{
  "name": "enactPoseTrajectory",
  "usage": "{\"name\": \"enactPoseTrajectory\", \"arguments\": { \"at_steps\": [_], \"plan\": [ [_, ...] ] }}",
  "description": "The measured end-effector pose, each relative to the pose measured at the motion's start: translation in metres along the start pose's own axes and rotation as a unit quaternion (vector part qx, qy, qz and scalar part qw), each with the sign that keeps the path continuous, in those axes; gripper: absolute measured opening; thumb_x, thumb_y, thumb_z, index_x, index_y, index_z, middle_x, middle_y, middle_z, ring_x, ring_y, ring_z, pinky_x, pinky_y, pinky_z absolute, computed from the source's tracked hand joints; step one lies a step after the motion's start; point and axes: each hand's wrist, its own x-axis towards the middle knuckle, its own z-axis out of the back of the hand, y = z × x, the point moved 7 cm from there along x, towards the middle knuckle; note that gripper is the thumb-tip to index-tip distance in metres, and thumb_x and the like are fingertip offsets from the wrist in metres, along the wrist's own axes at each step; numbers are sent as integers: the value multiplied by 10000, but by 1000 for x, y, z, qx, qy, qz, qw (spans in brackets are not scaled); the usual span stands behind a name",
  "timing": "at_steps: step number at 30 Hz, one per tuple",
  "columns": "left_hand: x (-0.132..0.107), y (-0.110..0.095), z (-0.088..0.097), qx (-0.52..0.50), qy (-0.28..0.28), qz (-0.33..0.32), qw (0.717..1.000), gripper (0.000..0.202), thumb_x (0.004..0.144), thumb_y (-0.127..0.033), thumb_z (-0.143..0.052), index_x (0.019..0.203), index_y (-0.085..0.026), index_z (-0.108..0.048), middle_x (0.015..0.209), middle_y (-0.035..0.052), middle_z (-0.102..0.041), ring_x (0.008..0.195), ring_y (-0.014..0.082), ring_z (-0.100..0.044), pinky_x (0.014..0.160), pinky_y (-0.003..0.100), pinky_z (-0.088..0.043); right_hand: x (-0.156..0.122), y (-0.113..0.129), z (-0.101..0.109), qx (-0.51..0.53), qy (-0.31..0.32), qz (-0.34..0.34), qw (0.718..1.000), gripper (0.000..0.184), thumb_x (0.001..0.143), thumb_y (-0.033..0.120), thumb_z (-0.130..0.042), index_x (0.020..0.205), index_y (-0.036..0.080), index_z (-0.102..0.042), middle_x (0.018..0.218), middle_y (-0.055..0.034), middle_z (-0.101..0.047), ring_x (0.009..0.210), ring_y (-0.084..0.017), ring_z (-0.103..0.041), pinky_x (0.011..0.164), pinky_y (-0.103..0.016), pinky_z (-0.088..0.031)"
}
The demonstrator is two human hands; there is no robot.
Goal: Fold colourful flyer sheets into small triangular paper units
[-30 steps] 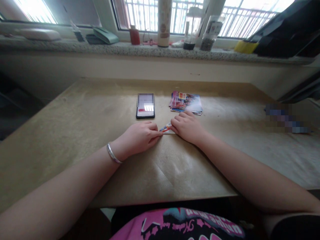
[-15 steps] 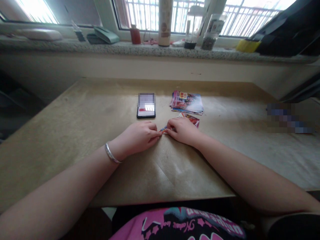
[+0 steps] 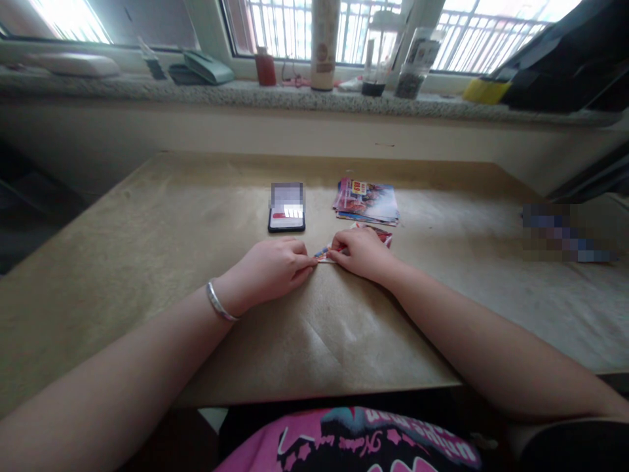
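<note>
Both hands rest on the brown table (image 3: 147,249) near its middle. My left hand (image 3: 275,269), with a silver bracelet on the wrist, has its fingers curled and pinches one end of a small colourful folded paper (image 3: 325,252). My right hand (image 3: 361,254) pinches and presses the same paper from the right; a red printed part of it (image 3: 383,235) shows behind the knuckles. Just beyond lies a stack of colourful printed leaflets (image 3: 366,200).
A phone (image 3: 286,210) with a lit screen lies left of the leaflets. A blurred object (image 3: 565,239) sits at the right of the table. On the window sill (image 3: 246,98) stand a tall bottle (image 3: 323,46), jars and other small items.
My right hand has shifted slightly left along the paper, and a red part of the sheet now shows behind it. My left hand has stayed in place.
</note>
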Motion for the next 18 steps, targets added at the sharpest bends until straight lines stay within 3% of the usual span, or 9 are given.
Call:
{"name": "enactPoseTrajectory", "arguments": {
  "at_steps": [13,18],
  "plan": [
    [2,-6,-1,56,-8,-40,998,315,948,-303,-429,891,-199,-721,763,48,-614,686,146,-570,583,264,-399,0,0,-1,-8,1,-7,1000,205,848,356,-545,779,189,-642,846,-56,-711,827,-210,-605,871,-378,-342],
    [3,-6,1,59,-13,-28,998,298,935,-301,-446,849,-208,-716,753,39,-603,680,148,-564,568,267,-382,0,1,-1,-9,3,-7,1000,192,845,349,-549,778,188,-629,875,-57,-712,847,-216,-607,891,-392,-333]
  ]
}}
